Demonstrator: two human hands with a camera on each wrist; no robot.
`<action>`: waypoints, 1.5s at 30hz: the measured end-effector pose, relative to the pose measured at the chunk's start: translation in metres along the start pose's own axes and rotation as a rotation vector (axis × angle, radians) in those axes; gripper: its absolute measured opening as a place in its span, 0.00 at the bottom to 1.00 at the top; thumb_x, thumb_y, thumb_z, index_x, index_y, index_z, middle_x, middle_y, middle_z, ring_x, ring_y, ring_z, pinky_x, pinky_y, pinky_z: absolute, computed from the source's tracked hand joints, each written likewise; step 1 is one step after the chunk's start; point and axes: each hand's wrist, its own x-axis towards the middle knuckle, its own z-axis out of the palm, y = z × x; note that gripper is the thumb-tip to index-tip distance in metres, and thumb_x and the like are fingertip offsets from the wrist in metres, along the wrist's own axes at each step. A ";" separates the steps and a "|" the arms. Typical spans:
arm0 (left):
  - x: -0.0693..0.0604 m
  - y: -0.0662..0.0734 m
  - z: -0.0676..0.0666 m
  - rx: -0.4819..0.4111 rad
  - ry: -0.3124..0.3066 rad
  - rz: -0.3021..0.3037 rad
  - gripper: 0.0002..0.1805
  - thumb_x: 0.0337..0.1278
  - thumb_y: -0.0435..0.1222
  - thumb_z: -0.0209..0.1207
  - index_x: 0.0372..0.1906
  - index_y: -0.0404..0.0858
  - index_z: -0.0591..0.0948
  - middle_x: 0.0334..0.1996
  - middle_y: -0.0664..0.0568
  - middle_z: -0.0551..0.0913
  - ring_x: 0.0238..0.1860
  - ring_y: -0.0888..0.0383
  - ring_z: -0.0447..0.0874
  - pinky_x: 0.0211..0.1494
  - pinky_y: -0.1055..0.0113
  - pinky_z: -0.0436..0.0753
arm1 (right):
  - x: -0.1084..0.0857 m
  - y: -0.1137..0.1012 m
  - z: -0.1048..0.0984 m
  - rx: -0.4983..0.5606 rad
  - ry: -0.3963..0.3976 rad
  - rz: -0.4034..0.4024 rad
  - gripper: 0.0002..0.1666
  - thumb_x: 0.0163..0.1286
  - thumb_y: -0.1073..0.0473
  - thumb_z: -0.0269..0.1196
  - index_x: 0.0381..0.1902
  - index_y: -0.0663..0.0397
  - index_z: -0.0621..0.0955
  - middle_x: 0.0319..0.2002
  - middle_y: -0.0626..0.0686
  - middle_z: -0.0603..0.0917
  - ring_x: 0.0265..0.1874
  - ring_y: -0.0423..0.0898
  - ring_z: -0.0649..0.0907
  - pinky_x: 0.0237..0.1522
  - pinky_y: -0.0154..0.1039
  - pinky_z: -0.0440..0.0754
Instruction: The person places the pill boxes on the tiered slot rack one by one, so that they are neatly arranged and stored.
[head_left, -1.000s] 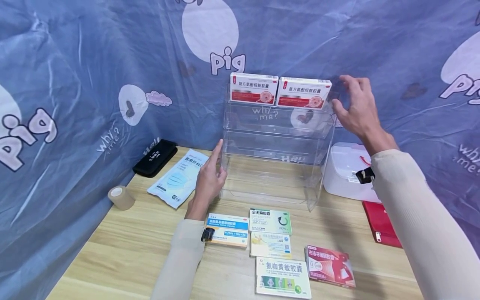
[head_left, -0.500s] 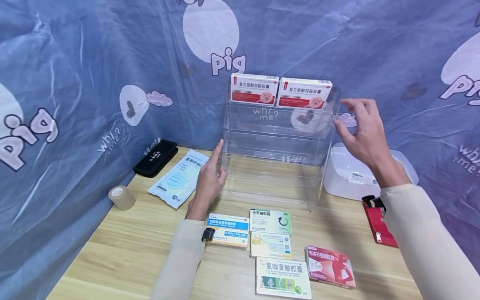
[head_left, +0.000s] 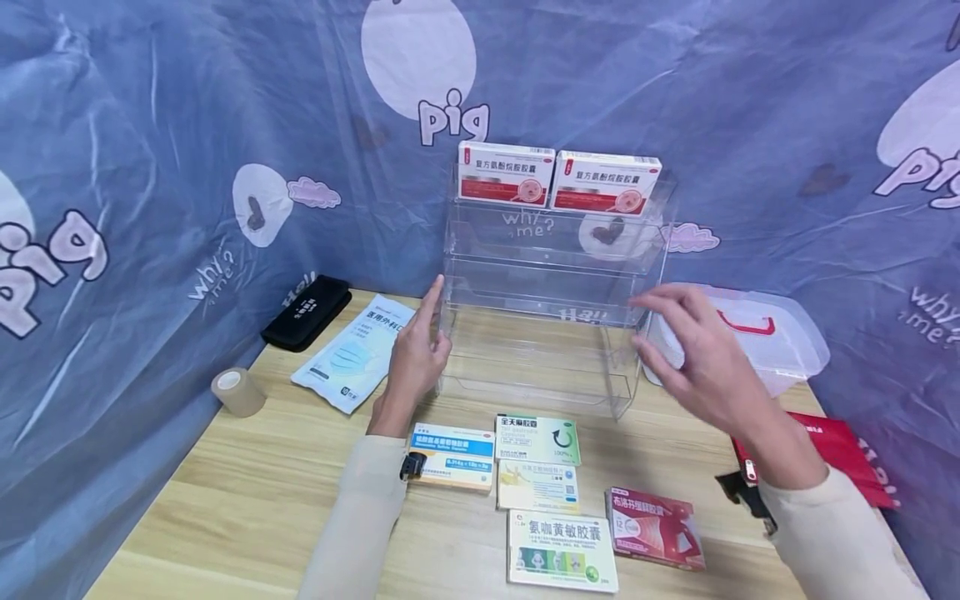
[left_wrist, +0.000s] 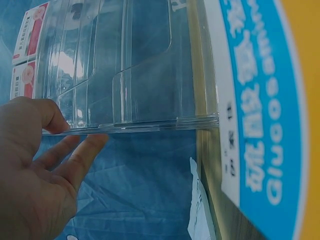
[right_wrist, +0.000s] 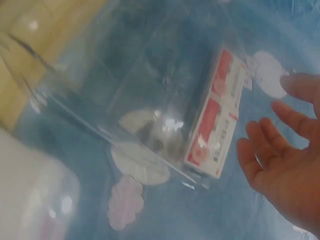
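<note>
A clear tiered acrylic display stand (head_left: 536, 287) is upright on the wooden table. Two red-and-white medicine boxes (head_left: 506, 173) stand side by side on its top tier. My left hand (head_left: 417, 354) holds the stand's left side panel; in the left wrist view the thumb and fingers (left_wrist: 82, 157) lie on either side of that panel's edge. Beside the stand's right edge is my right hand (head_left: 701, 358), its fingers loosely bent and holding nothing. Several medicine boxes lie flat in front: a blue-and-white one (head_left: 452, 457), a green-and-white one (head_left: 537, 439), a pale yellow one (head_left: 537, 487), another (head_left: 562, 552), and a red one (head_left: 655, 528).
Left of the stand lie a mask packet (head_left: 351, 353), a black zip case (head_left: 307, 312) and a tan tape roll (head_left: 238, 392). To the right are a white lidded box (head_left: 787, 333) with a red handle and a red pouch (head_left: 840, 454). Blue printed cloth (head_left: 585, 67) hangs behind.
My right hand has moved down along the stand's right side, from the top tier to the lower tiers. The left hand stays at the left panel, and the boxes have not moved.
</note>
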 end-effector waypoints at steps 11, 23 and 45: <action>-0.001 -0.001 0.002 -0.011 0.011 0.011 0.51 0.65 0.19 0.57 0.88 0.52 0.56 0.82 0.45 0.70 0.66 0.41 0.86 0.32 0.64 0.81 | -0.051 -0.010 0.047 0.001 -0.367 0.042 0.23 0.70 0.59 0.73 0.62 0.55 0.84 0.59 0.56 0.86 0.58 0.56 0.87 0.59 0.60 0.87; 0.000 -0.001 -0.003 0.007 0.021 0.024 0.52 0.66 0.20 0.57 0.89 0.55 0.54 0.80 0.43 0.73 0.65 0.41 0.87 0.31 0.65 0.78 | -0.094 -0.002 0.085 0.076 -0.487 0.194 0.26 0.69 0.63 0.73 0.64 0.57 0.82 0.65 0.65 0.81 0.63 0.66 0.84 0.63 0.67 0.84; 0.000 0.001 0.000 0.003 0.015 -0.001 0.53 0.64 0.19 0.58 0.89 0.54 0.55 0.81 0.44 0.71 0.64 0.40 0.86 0.34 0.61 0.83 | -0.100 0.001 0.100 0.107 -0.735 0.296 0.48 0.74 0.44 0.70 0.81 0.64 0.68 0.78 0.68 0.70 0.74 0.69 0.75 0.73 0.66 0.75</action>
